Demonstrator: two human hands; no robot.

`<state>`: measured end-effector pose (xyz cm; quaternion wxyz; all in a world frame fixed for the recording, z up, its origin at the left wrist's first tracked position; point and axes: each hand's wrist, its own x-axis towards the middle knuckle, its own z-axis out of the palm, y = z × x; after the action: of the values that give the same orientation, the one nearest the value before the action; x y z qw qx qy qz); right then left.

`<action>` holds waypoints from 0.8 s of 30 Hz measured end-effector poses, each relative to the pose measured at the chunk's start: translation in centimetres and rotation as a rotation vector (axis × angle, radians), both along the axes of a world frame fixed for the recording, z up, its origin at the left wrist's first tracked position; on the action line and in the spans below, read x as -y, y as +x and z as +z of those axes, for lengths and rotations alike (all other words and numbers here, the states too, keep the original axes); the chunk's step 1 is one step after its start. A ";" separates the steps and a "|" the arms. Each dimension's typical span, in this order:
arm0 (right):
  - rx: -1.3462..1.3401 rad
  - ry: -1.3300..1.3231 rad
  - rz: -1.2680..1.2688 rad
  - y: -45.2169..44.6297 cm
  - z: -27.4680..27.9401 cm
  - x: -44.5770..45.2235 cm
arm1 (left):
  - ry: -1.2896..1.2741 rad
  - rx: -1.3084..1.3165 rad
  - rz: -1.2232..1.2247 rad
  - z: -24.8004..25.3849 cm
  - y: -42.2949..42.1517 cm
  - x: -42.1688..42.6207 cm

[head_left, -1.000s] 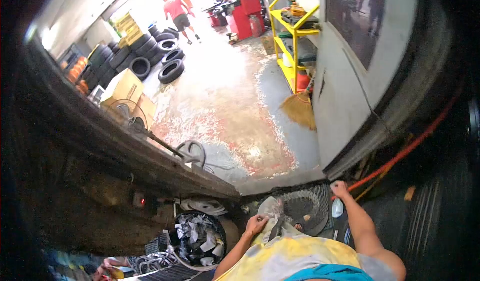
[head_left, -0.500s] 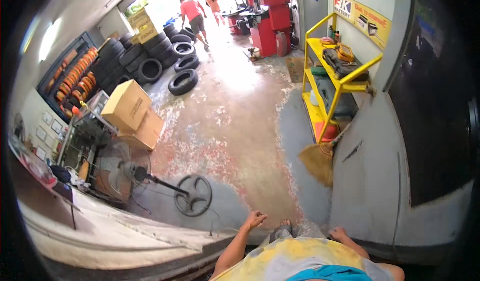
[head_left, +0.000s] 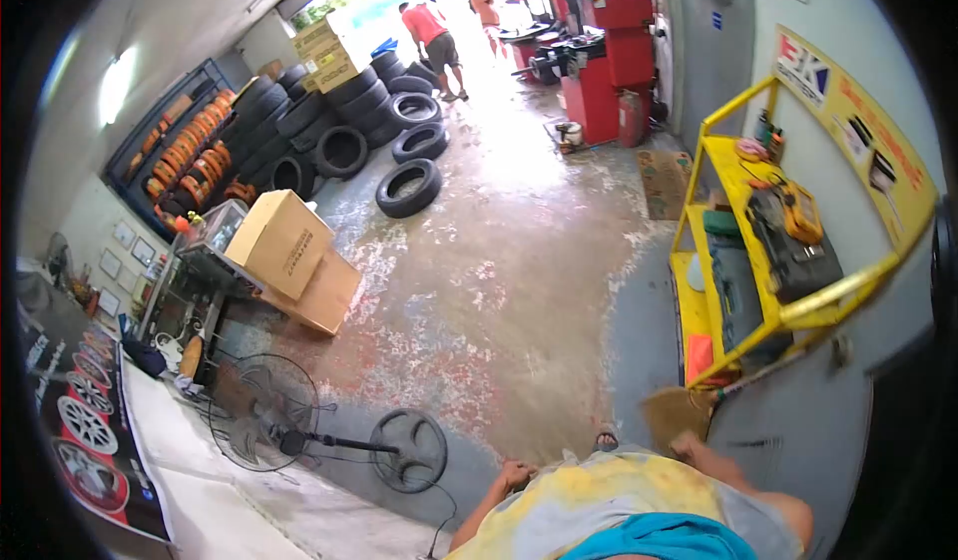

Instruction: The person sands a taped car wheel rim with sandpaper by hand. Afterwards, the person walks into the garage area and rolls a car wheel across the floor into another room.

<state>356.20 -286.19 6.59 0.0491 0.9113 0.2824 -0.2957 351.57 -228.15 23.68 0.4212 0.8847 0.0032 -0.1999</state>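
Observation:
My left hand (head_left: pixel 516 474) hangs low by my waist, its fingers loosely curled; nothing shows in it. The nearest thing to it is the round base of a standing fan (head_left: pixel 409 450), which is apart from it. On the other side, my right hand (head_left: pixel 686 445) is at hip height, small and partly blurred. Just beyond it in the view is a straw broom (head_left: pixel 677 415); whether they touch I cannot tell. A sandalled foot (head_left: pixel 606 441) pokes out past my yellow and grey shirt (head_left: pixel 639 485).
A yellow shelf (head_left: pixel 746 201) with tool cases stands at the right wall. Cardboard boxes (head_left: pixel 284 241) and stacked tires (head_left: pixel 344 151) line the left, with one tire (head_left: pixel 408 189) lying on the floor. Ahead are a red machine (head_left: pixel 591 96) and two people, one in red (head_left: pixel 427 29).
I have moved forward, and the view has turned left, so the shelf and broom look closer. My left hand has drawn in toward my waist. The person in red now bends toward the tires.

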 end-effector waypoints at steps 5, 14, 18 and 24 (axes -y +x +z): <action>-0.011 0.457 -0.744 32.5 20.8 -10.2 | -0.134 -0.403 0.387 3.1 6.4 -0.4; 0.161 0.746 -0.640 58.8 27.9 -21.4 | -0.155 -0.714 0.453 -6.6 27.9 -7.2; -0.249 0.446 -0.679 57.3 23.7 -15.0 | -0.128 -0.570 0.404 -7.1 48.5 -11.0; -0.483 -0.092 -0.757 55.0 9.5 -4.1 | -0.145 -0.049 0.508 6.9 85.9 -14.2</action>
<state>411.22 -282.06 16.06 -0.0895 0.8521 -0.0806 -0.5093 437.47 -213.96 30.55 0.5200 0.8178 0.2212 -0.1088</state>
